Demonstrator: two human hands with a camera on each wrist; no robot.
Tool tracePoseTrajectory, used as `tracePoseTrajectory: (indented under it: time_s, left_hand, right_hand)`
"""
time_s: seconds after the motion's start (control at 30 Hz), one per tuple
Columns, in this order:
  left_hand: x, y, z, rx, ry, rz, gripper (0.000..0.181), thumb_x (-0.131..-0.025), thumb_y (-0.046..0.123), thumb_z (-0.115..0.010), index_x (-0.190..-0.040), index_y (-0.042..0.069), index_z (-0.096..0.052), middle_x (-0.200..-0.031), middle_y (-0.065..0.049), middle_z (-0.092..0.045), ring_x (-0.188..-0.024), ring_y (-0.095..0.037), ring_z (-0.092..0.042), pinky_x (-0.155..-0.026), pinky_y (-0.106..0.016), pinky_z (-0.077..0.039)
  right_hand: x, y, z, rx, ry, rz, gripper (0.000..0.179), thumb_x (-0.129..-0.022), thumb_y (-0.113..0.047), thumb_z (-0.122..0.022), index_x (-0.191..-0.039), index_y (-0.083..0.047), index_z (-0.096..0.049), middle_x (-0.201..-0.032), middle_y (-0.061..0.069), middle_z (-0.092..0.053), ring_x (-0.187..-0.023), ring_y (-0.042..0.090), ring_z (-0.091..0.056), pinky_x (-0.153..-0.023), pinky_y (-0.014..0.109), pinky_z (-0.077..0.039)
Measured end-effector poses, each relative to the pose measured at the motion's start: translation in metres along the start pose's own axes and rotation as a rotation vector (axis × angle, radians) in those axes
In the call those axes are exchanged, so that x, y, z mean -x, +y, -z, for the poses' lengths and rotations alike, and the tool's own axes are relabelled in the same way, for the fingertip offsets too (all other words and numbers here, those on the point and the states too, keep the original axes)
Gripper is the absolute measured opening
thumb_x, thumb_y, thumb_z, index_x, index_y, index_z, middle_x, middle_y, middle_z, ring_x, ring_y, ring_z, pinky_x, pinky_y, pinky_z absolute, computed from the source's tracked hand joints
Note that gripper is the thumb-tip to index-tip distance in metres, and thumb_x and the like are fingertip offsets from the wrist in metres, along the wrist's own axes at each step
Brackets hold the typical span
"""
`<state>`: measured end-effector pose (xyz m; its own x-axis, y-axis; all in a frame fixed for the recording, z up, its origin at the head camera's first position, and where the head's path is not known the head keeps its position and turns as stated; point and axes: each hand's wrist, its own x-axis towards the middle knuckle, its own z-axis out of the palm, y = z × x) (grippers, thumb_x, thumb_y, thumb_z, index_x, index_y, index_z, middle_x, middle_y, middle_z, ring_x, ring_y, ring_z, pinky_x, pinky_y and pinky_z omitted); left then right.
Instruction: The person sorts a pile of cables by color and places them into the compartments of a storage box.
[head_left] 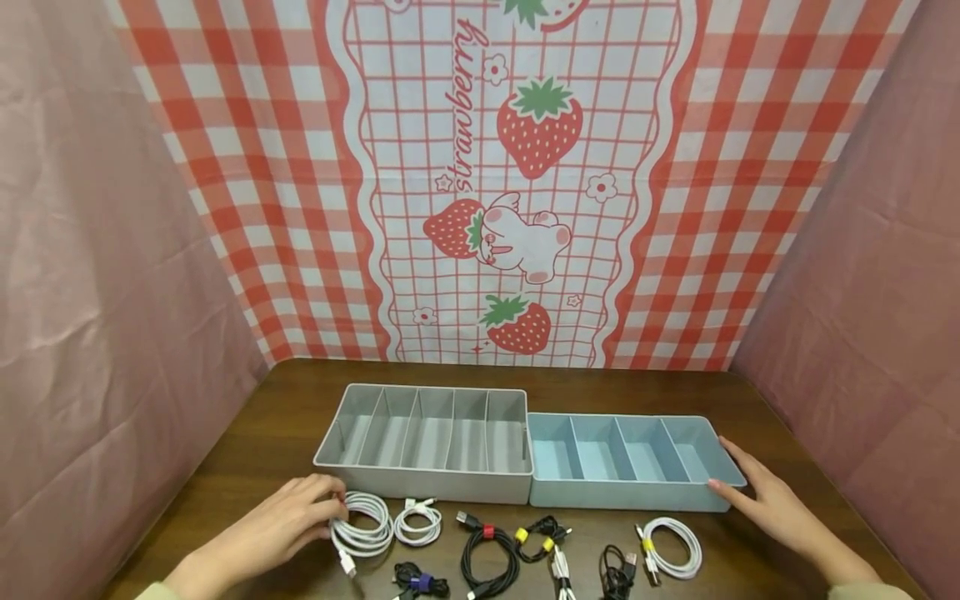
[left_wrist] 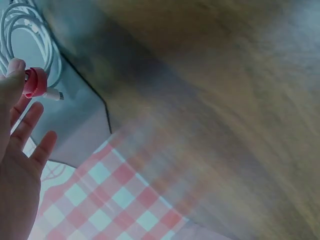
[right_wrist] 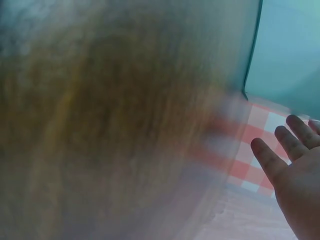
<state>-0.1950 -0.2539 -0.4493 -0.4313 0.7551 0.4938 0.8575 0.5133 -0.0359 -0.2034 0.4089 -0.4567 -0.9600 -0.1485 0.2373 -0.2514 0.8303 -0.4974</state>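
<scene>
My left hand (head_left: 288,518) is at the left end of a row of cables, holding a coiled white cable (head_left: 363,547). In the left wrist view, thumb and forefinger pinch the red strap (left_wrist: 36,82) around that coil, beside its plug; the other fingers spread loosely. At the far right, my right hand (head_left: 776,504) touches the end of a light blue divided box (head_left: 622,495), thumb by the front corner and fingers by the side rim. Its fingers look extended in the right wrist view. A grey divided box (head_left: 435,486) adjoins the blue one on the left.
Along the table's near side lie a smaller white cable (head_left: 437,527), a black cable with a red strap (head_left: 489,531), a purple-strapped black cable (head_left: 422,582), a thin black cable (head_left: 617,577) and a yellow-strapped white coil (head_left: 696,550). A strawberry-print cloth (head_left: 540,317) hangs behind.
</scene>
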Motion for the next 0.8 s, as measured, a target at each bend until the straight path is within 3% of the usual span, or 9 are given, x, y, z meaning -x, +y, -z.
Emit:
tracePoseTrajectory:
  time_s: [0.23,0.3,0.43,0.73,0.8]
  left_hand:
    - [-0.014,-0.001,-0.002,-0.065,0.069,-0.085,0.016,-0.083,0.026,-0.063,-0.098,0.020,-0.065,-0.102,0.005,-0.057,-0.092,-0.013,-0.053,-0.085,-0.030,-0.036]
    - [-0.017,0.000,-0.002,-0.096,0.069,-0.099,0.014,-0.091,0.029,-0.057,-0.098,0.019,-0.065,-0.101,0.006,-0.057,-0.091,-0.013,-0.053,-0.085,-0.029,-0.036]
    - [-0.023,0.002,-0.003,-0.160,0.058,-0.107,0.028,-0.101,0.033,-0.040,-0.097,0.018,-0.064,-0.099,0.008,-0.057,-0.091,-0.011,-0.054,-0.085,-0.028,-0.038]
    - [-0.033,-0.004,-0.004,-0.215,0.188,-0.177,0.034,-0.102,0.025,-0.034,-0.089,0.016,-0.065,-0.089,0.007,-0.057,-0.082,-0.013,-0.055,-0.077,-0.029,-0.041]
    - [-0.035,-0.006,-0.005,-0.214,0.193,-0.178,0.032,-0.101,0.024,-0.036,-0.087,0.016,-0.064,-0.088,0.007,-0.057,-0.081,-0.014,-0.055,-0.077,-0.030,-0.041]
  right_hand:
    - [0.000,0.002,0.000,0.013,-0.019,-0.019,0.078,-0.090,-0.032,-0.062,-0.150,-0.004,-0.020,-0.141,0.036,-0.031,-0.123,0.057,-0.032,-0.089,0.068,-0.029]
    - [0.000,0.003,0.000,0.014,-0.024,-0.022,0.078,-0.090,-0.033,-0.062,-0.150,-0.004,-0.021,-0.141,0.036,-0.031,-0.124,0.057,-0.032,-0.089,0.067,-0.029]
    - [0.000,0.002,0.000,0.008,-0.032,-0.022,0.078,-0.090,-0.033,-0.062,-0.150,-0.004,-0.020,-0.142,0.036,-0.031,-0.124,0.056,-0.032,-0.089,0.067,-0.029]
    - [0.000,0.002,-0.001,-0.004,0.000,-0.015,0.074,-0.091,-0.030,-0.061,-0.149,-0.003,-0.023,-0.141,0.035,-0.033,-0.123,0.055,-0.034,-0.089,0.066,-0.031]
    - [0.000,0.002,-0.001,0.007,0.008,-0.017,0.073,-0.091,-0.030,-0.061,-0.148,-0.003,-0.023,-0.141,0.033,-0.034,-0.122,0.053,-0.036,-0.091,0.058,-0.034]
